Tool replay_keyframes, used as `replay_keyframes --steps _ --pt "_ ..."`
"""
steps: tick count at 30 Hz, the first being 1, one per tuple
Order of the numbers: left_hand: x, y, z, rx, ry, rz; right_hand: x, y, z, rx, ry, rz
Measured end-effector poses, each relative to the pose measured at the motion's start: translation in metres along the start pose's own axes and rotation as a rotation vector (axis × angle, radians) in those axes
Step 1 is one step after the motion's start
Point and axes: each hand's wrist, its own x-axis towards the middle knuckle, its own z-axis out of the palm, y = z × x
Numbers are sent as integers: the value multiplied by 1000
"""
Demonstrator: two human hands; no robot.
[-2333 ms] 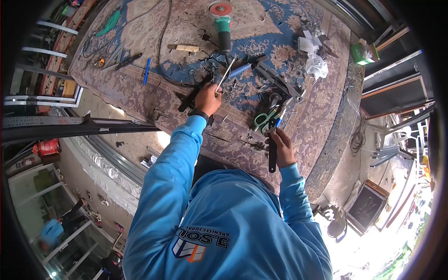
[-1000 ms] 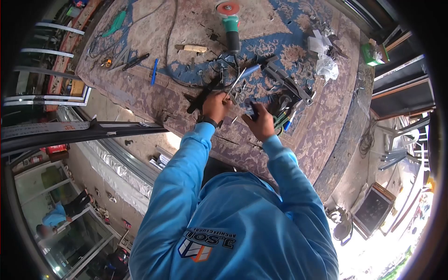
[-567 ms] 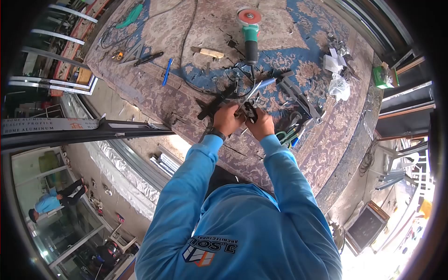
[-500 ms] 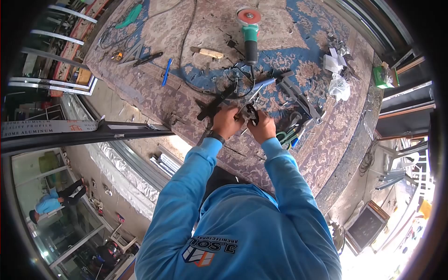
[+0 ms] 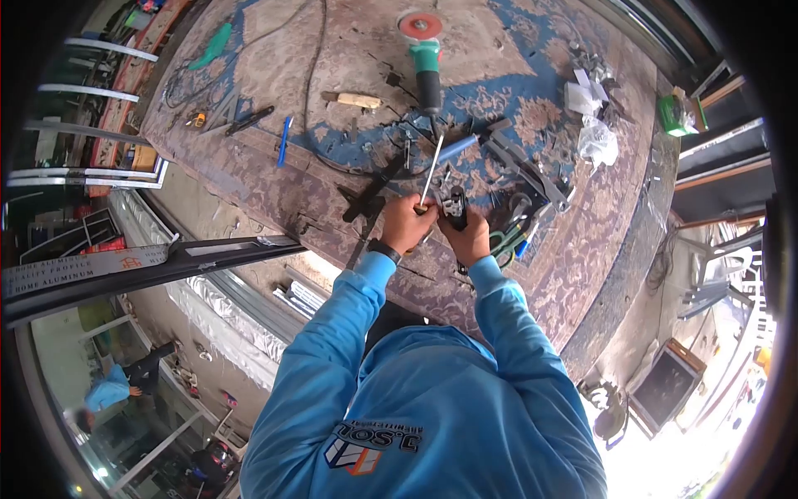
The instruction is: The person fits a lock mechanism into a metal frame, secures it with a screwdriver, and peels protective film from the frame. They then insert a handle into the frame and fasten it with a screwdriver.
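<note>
My left hand (image 5: 406,223) grips a screwdriver (image 5: 431,169) whose metal shaft points up and away over the workbench. My right hand (image 5: 470,236) sits right beside it, closed on a small black metal fitting (image 5: 455,205). The two hands almost touch above the near part of the carpet-covered bench (image 5: 274,179). A dark watch is on my left wrist. Blue sleeves cover both arms.
A green angle grinder (image 5: 425,51) with an orange disc lies at the far middle. Green-handled pliers (image 5: 505,237) and black metal parts lie right of my hands. A blue pen (image 5: 284,140), a wooden block (image 5: 359,101), plastic bags (image 5: 597,140) and a green box (image 5: 675,115) also lie about. A dark aluminium profile (image 5: 141,262) juts in left.
My right hand left the pliers at the right and came in beside my left hand with the black fitting. The screwdriver shaft now stands more upright.
</note>
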Motion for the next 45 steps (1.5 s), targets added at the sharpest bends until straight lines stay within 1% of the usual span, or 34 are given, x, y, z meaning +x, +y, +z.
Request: replay_keyframes --steps 1,4,7,10,13,16,17,18,19,20,23,26,27,30,31,34,35,36,38,40,41,43,44,45 --pt "-4 -2 4 -2 0 -8 -5 6 2 8 26 -6" --pt "-2 -12 3 -33 -50 65 -10 8 3 146 -6 66" --pt "-6 -8 5 -12 -14 24 -15 -2 2 41 58 34" --pt "-11 -14 18 -47 88 118 -16 1 10 -33 85 21" --pt "-13 -18 22 -52 63 -31 -20 3 17 -61 114 -18" --pt "-13 -19 22 -2 36 91 -19 10 23 -103 173 65" --pt "-14 -19 20 -20 7 51 -16 20 23 -119 215 51" --pt "-14 -19 16 -36 -19 12 -14 29 19 -11 233 84" --pt "-14 -21 11 -50 -49 -25 -7 25 8 142 58 246" --pt "-13 -23 8 -18 -39 -11 -4 20 -2 293 -115 407" --pt "-6 -21 -2 30 -4 22 -5 30 -1 482 -159 387" --pt "-4 -17 -12 -62 89 102 -6 10 -13 518 -163 476" --pt "-4 -18 -17 -67 88 108 -8 -1 -19 612 -160 536" --pt "-11 -12 -31 -316 -29 -234 -13 6 -20 711 -188 574" --pt "-15 -10 -33 -333 -61 -243 -16 7 -21 716 -178 579" --pt "-23 -10 -36 -251 -37 -194 -18 9 -24 758 -158 578" --pt "-23 -22 -37 -203 -23 -225 -19 10 -27 786 -153 578" --pt "-23 -34 -36 -147 0 -175 -20 10 -29 812 -146 581" --pt "-21 -50 -33 -38 49 -74 -21 12 -29 727 -118 593" --pt "-17 -41 -32 68 29 90 -23 12 -27 658 -100 587" --pt "-15 -36 -31 122 20 172 -24 12 -26 576 -94 563" --pt "-9 -34 -21 137 -23 162 -27 -3 -26 411 -81 515" --pt "-5 -33 -17 143 -45 158 -30 -4 -28 393 -88 495" --pt "-2 -34 -13 197 -21 227 -33 -5 -30 374 -94 473"
